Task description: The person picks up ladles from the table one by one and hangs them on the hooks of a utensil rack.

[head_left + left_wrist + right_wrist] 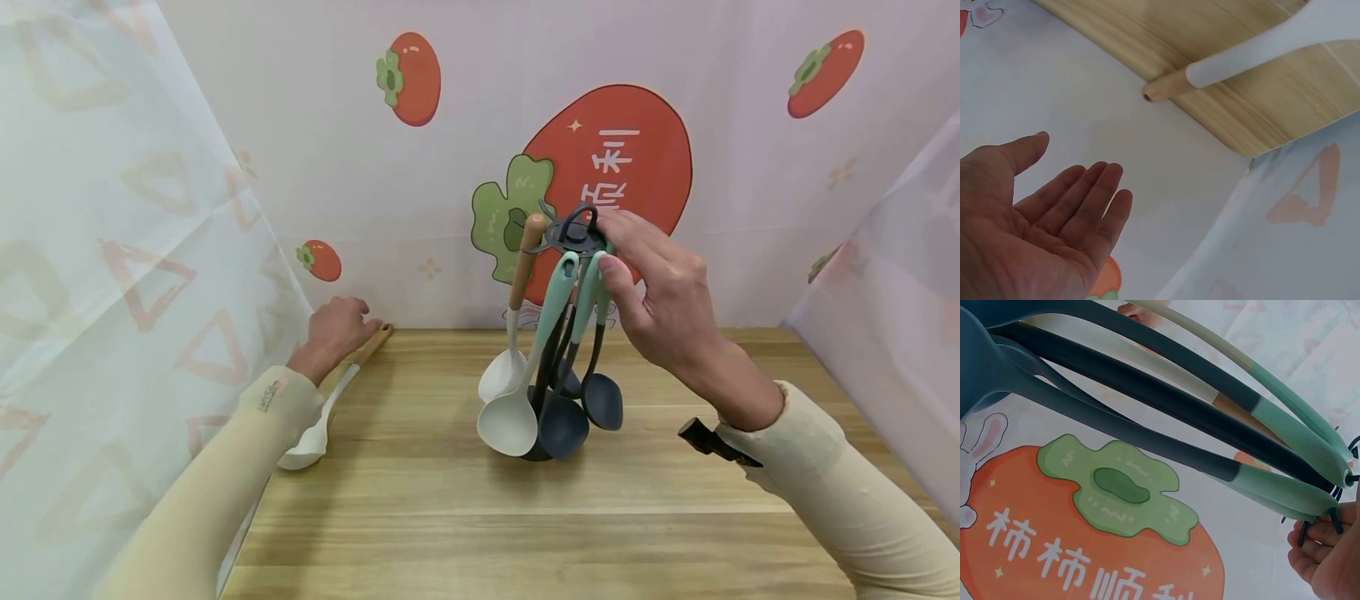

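At the left, a white ladle with a wooden handle lies on the table, its bowl toward me. My left hand is over the handle end in the head view. The left wrist view shows that palm with fingers relaxed, apart from the handle tip and holding nothing. In the middle stands a dark utensil rack with hooks round its top. My right hand grips the rack's top edge, thumb beside a green handle; its fingers curl by the hooks in the right wrist view.
Several utensils hang on the rack: a cream ladle with a green handle, a white one with a wooden handle, and dark blue ones. Printed cloth walls border the wooden table at the back and sides.
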`<action>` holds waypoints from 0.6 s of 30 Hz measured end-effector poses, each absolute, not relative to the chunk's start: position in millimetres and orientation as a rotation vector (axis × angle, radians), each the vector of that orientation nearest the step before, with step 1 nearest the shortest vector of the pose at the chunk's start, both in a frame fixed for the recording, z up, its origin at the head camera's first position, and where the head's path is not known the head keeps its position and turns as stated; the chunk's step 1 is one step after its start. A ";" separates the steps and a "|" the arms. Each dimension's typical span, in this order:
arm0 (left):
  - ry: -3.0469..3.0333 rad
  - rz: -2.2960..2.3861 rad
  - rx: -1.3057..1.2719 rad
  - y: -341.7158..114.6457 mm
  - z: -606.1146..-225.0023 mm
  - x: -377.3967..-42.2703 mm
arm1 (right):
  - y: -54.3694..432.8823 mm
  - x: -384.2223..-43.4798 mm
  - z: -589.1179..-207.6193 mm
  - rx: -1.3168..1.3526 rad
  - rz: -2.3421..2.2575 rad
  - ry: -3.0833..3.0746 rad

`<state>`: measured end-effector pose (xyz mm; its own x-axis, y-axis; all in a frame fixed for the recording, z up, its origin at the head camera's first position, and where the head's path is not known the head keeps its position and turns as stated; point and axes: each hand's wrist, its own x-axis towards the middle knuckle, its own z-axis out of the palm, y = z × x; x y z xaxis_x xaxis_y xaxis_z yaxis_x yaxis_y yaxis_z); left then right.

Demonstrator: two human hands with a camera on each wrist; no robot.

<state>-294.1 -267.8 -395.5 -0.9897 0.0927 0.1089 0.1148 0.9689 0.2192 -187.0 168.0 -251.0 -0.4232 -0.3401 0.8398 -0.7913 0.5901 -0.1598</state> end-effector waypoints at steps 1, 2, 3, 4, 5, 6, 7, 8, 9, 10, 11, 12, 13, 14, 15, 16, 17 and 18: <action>-3.029 -0.337 -0.151 -269.5 -396.5 -294.8 | 168.1 -187.1 -251.4 0.896 0.709 -2.010; -3.034 -0.333 -0.143 -271.0 -397.4 -295.5 | 168.2 -187.2 -251.6 0.895 0.710 -2.010; -3.043 -0.329 -0.130 -271.9 -398.2 -296.3 | 168.3 -187.1 -251.6 0.893 0.709 -2.010; -3.046 -0.329 -0.121 -272.7 -398.7 -296.6 | 168.3 -187.1 -251.6 0.892 0.712 -2.010; -3.051 -0.330 -0.112 -273.4 -399.5 -297.3 | 168.2 -186.9 -251.4 0.892 0.712 -2.012; -3.060 -0.335 -0.102 -273.7 -400.3 -298.1 | 168.2 -186.6 -251.2 0.892 0.711 -2.013; -3.069 -0.333 -0.093 -273.6 -401.2 -299.0 | 168.2 -186.4 -251.0 0.891 0.711 -2.014; -3.087 -0.336 -0.080 -273.5 -402.4 -300.2 | 168.1 -186.2 -250.8 0.890 0.709 -2.015; -3.107 -0.336 -0.065 -273.0 -403.5 -301.0 | 168.1 -186.2 -250.9 0.890 0.711 -2.014; -3.124 -0.330 -0.060 -272.8 -404.8 -301.9 | 168.0 -186.2 -250.8 0.890 0.712 -2.015; -3.146 -0.323 -0.046 -272.1 -405.8 -302.6 | 168.0 -186.1 -250.7 0.891 0.710 -2.016; -3.168 -0.311 -0.035 -271.4 -406.5 -302.9 | 168.1 -186.2 -250.9 0.891 0.711 -2.015; -3.191 -0.298 -0.027 -270.7 -407.1 -303.1 | 168.2 -186.4 -251.2 0.890 0.713 -2.013; -3.212 -0.295 -0.022 -270.5 -407.8 -303.0 | 168.2 -186.4 -251.1 0.891 0.713 -2.013; -3.228 -0.282 -0.018 -270.2 -408.8 -302.9 | 168.4 -186.5 -251.2 0.891 0.712 -2.013; -3.244 -0.274 -0.016 -270.3 -410.1 -302.9 | 168.5 -186.5 -251.4 0.892 0.711 -2.013; -3.255 -0.269 -0.018 -270.3 -412.1 -303.4 | 168.5 -186.5 -251.6 0.891 0.712 -2.012; -3.268 -0.266 -0.024 -270.7 -414.4 -303.8 | 168.5 -186.4 -252.1 0.890 0.715 -2.009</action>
